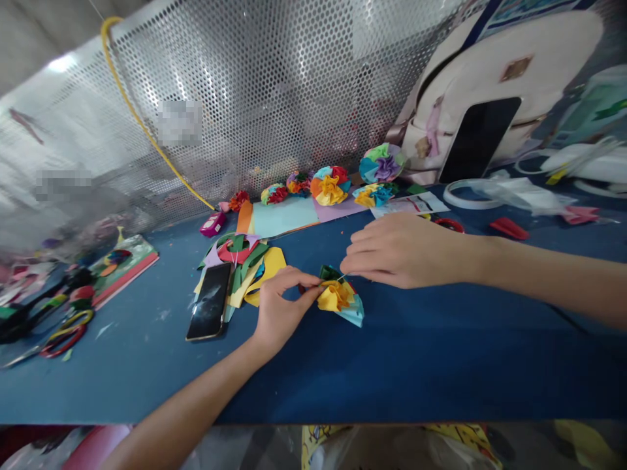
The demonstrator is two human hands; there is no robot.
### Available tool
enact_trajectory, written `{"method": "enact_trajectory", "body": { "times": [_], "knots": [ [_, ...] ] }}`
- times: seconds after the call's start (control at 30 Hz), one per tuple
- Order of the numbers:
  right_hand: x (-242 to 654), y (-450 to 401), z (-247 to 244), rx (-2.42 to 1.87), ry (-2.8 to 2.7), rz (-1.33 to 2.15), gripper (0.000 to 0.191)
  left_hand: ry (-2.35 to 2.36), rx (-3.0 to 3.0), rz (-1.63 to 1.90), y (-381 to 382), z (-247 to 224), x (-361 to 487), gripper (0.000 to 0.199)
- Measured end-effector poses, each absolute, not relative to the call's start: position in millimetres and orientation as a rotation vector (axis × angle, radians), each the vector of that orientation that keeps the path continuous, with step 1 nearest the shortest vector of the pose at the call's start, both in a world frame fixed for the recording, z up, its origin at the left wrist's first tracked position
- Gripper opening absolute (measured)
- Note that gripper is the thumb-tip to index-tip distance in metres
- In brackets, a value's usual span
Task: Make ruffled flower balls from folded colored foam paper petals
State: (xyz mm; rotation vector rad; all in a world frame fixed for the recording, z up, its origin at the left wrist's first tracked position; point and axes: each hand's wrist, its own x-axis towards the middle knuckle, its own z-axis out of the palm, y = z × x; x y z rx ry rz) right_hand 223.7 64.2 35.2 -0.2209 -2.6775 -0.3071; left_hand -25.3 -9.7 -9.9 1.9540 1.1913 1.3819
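A small ruffled paper flower (336, 297) in yellow, light blue and dark green is near the middle of the blue table. My left hand (284, 303) pinches its left edge between thumb and finger. Just above and to the right, my right hand (401, 251) has its fingers closed around the end of a thin pale strand or stick, which reaches toward the flower's top. Its fingertips are partly hidden, and the hand is palm down.
Finished paper rosettes (330, 186) line the mesh panel. A phone (210, 301) lies by paper scraps (240, 261) at left, with scissors (66, 336) farther left. At the right are a white backpack (494, 85), a leaning black phone (480, 138) and a tape roll (471, 194).
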Motion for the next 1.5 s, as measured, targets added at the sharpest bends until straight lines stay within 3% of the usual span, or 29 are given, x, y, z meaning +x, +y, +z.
{"method": "enact_trajectory", "body": {
  "times": [0.27, 0.9, 1.2, 1.5],
  "knots": [
    [207.5, 37.8, 35.2, -0.211, -2.533, -0.686, 0.028, 1.148, 2.145, 1.363, -14.1, -6.1, -18.6, 0.011],
    [202.0, 36.8, 31.8, -0.161, -2.469, -0.783, 0.024, 1.163, 2.235, 1.271, -12.3, 2.7, -17.4, 0.019],
    [201.5, 36.9, 29.4, -0.215, -2.47, -0.737, 0.027, 1.201, 2.559, 1.199, -16.5, 6.0, -17.2, 0.018],
    [207.2, 44.4, 30.1, -0.338, -2.535, -0.398, 0.031, 1.166, 2.177, 1.231, -8.3, -1.6, -21.2, 0.014]
  ]
}}
